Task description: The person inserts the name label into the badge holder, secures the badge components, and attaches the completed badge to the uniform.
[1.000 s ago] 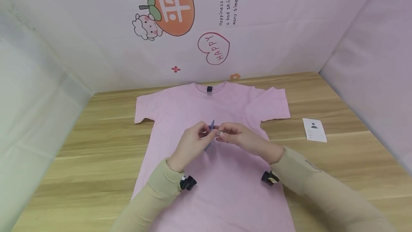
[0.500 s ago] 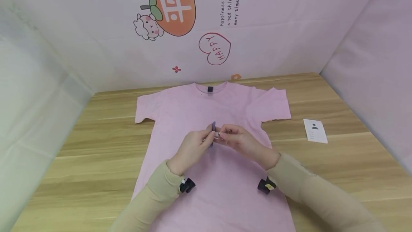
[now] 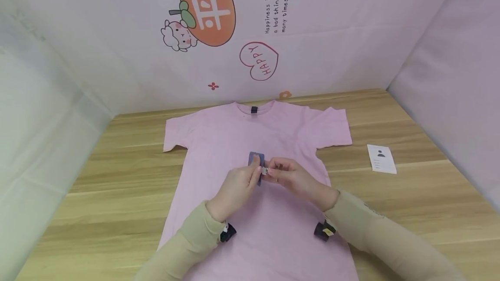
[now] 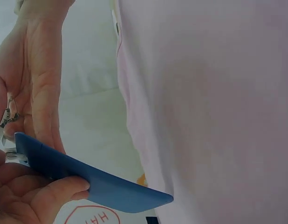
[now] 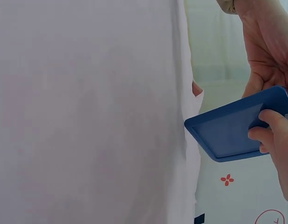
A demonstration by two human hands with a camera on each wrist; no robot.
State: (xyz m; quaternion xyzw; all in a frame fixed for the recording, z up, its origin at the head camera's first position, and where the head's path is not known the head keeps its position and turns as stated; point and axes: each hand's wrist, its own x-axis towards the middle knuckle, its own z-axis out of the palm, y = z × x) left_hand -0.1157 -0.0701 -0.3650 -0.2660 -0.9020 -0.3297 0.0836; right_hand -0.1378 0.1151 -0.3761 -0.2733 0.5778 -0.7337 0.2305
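Observation:
A blue badge holder (image 3: 256,156) is raised over a pink T-shirt (image 3: 258,237) that lies flat. My left hand (image 3: 236,187) grips the holder; in the left wrist view its fingers (image 4: 65,191) press on the blue face. Opposite it, my right hand (image 3: 298,181) pinches a small silver metal clip (image 4: 5,123). Between both hands shows a short silvery strap end (image 3: 264,171), right by my left thumb. The right wrist view gives the recessed side of the badge holder (image 5: 232,133), with right-hand fingertips overlapping its edge.
A white card (image 3: 382,158) with a printed person icon lies on the wooden table (image 3: 410,211), right of the T-shirt. White cloth walls (image 3: 332,29) with printed drawings stand behind and at both sides. Small black cameras (image 3: 322,231) are strapped to the wrists.
The badge holder has turned from edge-on to show more of its flat face in the head view. Both hands have come slightly toward the person, staying close together.

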